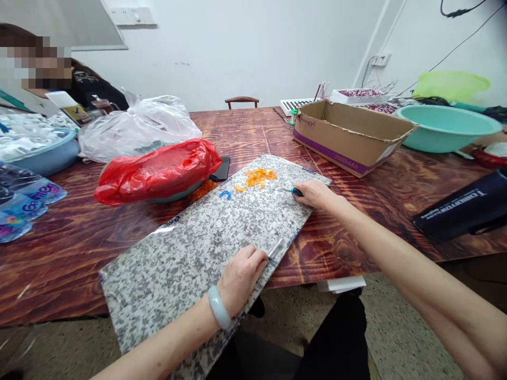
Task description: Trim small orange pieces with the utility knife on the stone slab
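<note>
A speckled grey stone slab lies slantwise across the table's front edge. My left hand, with a pale bangle on its wrist, is closed round a thin whitish rod over the slab's near right side. Further up, my right hand grips a small tool with a black and teal handle; its thin tip points left, and its exact kind is unclear. Left of that tip is a loose pile of small orange plastic pieces. A few blue pieces lie apart from them.
A red plastic bag covers a bowl left of the slab, beside a dark phone. A cardboard box and a turquoise basin stand at right, near a dark tumbler. Another person sits far left.
</note>
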The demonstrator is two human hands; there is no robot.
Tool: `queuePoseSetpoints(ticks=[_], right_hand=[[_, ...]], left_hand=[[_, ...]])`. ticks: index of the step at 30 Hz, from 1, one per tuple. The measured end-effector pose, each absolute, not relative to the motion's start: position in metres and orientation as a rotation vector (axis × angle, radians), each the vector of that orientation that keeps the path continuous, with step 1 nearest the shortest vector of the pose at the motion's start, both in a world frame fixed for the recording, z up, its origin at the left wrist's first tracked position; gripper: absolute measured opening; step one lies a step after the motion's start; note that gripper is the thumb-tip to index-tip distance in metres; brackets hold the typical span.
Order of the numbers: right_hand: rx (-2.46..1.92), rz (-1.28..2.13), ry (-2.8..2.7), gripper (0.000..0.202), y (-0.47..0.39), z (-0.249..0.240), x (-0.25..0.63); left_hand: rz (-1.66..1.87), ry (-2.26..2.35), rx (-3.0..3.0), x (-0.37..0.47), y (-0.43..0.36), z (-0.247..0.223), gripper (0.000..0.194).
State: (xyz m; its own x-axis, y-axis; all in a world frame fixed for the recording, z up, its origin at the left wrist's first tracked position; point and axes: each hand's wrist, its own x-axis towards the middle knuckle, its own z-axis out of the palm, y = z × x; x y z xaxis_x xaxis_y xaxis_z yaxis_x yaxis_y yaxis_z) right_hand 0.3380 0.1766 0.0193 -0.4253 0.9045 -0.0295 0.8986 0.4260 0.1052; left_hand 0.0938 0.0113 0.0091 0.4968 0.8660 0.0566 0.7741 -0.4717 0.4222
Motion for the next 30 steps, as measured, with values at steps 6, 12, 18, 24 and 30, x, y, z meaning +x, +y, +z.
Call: queuePoseSetpoints(ticks=[6, 12, 18, 24, 30], right_hand=[[1.958, 0.091, 2.453, 0.026, 0.217, 0.018, 0.361], [2.265, 0.041, 2.502, 0.026, 0.197, 0.024, 0.395], [2.279, -0.169, 2.620, 0.025, 0.148, 0.023, 0.408], [2.219, -0.358, 2.696, 0.022, 0.106, 0.019, 0.404], [2.205, -0.426, 2.719, 0.020, 0.073, 0.013, 0.406]], left_hand=[[0.370, 1.382, 2.390, 0.094, 0.012, 0.010, 0.026], [0.400, 1.396, 2.428, 0.096, 0.011, 0.010, 0.026], [0.266, 1.403, 2.555, 0.095, 0.009, 0.009, 0.023], [0.104, 1.419, 2.673, 0.098, 0.002, 0.013, 0.020], [0.051, 1.403, 2.680, 0.098, -0.005, 0.018, 0.029]])
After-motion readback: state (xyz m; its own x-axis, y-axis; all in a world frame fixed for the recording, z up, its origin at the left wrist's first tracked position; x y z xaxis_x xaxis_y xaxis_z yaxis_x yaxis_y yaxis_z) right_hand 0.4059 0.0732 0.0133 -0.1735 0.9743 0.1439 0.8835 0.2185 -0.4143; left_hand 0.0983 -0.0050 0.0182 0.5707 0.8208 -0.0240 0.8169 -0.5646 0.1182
